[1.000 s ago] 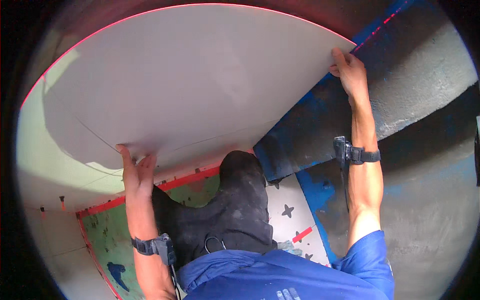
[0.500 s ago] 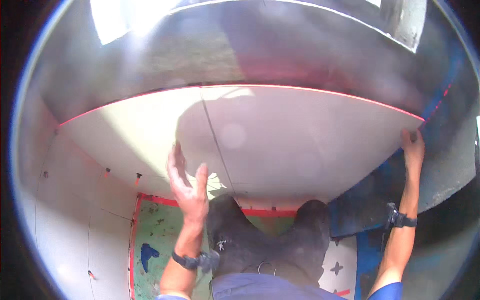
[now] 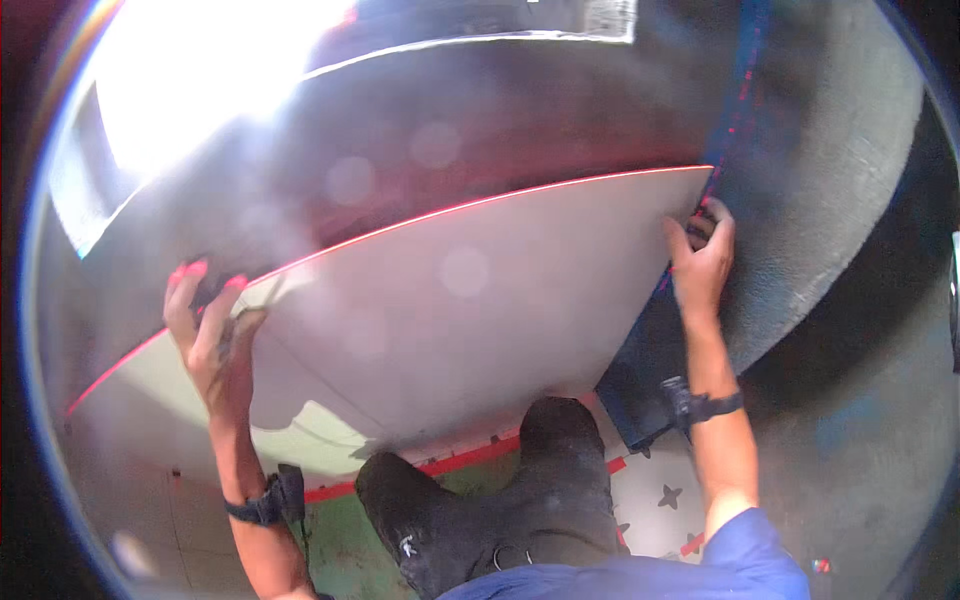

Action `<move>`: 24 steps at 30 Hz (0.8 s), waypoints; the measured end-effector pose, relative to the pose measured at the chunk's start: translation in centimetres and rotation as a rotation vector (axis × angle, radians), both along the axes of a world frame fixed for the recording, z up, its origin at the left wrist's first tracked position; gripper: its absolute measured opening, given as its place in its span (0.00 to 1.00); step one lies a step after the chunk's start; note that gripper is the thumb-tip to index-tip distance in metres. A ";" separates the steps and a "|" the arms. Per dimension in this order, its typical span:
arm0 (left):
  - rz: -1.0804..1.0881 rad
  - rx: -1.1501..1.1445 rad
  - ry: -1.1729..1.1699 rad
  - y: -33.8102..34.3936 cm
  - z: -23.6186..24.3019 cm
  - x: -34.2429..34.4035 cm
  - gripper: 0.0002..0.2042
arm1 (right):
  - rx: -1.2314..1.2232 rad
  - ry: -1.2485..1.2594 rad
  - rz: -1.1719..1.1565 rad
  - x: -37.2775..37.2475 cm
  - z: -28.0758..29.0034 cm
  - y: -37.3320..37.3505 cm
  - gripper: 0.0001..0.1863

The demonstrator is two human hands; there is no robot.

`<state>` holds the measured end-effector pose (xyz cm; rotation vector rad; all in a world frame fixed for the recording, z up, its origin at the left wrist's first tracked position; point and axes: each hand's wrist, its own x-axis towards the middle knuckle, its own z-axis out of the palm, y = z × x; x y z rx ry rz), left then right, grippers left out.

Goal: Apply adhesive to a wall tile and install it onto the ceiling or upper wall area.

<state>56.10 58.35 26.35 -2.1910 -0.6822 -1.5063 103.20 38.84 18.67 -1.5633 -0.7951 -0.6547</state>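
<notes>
Right up at the slab (image 3: 520,320) now, big and pale, with both hands at its border! Set against the dark wall (image 3: 480,120), out past the knees (image 3: 560,440), and filling the middle of the view. Up on the left, the left hand (image 3: 212,320): fingers bent and well spread, reaching to the top edge, with tips glowing pink at the red line (image 3: 480,207), and with thumb lower and apart, over the pale face. Close to the seam (image 3: 330,375) there, with a second slab (image 3: 140,395) on its left. Pressing or only hovering? Cannot tell from here. Over to the right hand (image 3: 702,262), just below the top right corner: thumb on the face side, fingers curled by the side edge, a clear gap between thumb and fingers. No telling how firm the contact. Just past that edge, dark blue coating (image 3: 645,375), then a rough grey patch (image 3: 830,230). High on the left, a glaring white opening (image 3: 200,90); low beside the seam, a patch of light (image 3: 310,435). Down below, red tape (image 3: 450,464) along the foot, green floor (image 3: 350,550) around the knees, and a pale sheet (image 3: 650,510) with dark crosses on the right. Strapped round both forearms, black bands (image 3: 258,510).
</notes>
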 end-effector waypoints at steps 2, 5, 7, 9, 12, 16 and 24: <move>0.051 -0.028 -0.012 0.3 0.0 -0.5 0.19 | 0.101 0.142 0.262 -5.0 0.9 -0.5 0.15; 0.016 -0.039 0.013 0.9 -0.3 0.5 0.19 | 0.255 0.337 1.228 -14.9 2.1 -1.1 0.19; 0.023 -0.044 0.022 1.0 -0.7 0.1 0.19 | -0.152 0.276 1.565 -18.9 4.2 0.4 0.18; -0.025 -0.037 0.018 1.0 -0.4 1.2 0.19 | -0.241 0.529 1.359 -19.7 4.2 5.9 0.23; 0.054 0.011 0.057 1.3 -0.7 -0.7 0.19 | -0.096 0.589 1.399 -21.7 2.7 10.0 0.23; 0.077 0.011 0.037 1.3 -0.2 -2.3 0.19 | -0.129 0.511 1.554 -25.4 2.7 9.2 0.21; -0.031 0.076 0.013 1.9 1.1 0.3 0.17 | -0.247 0.625 1.420 -26.3 3.2 10.6 0.23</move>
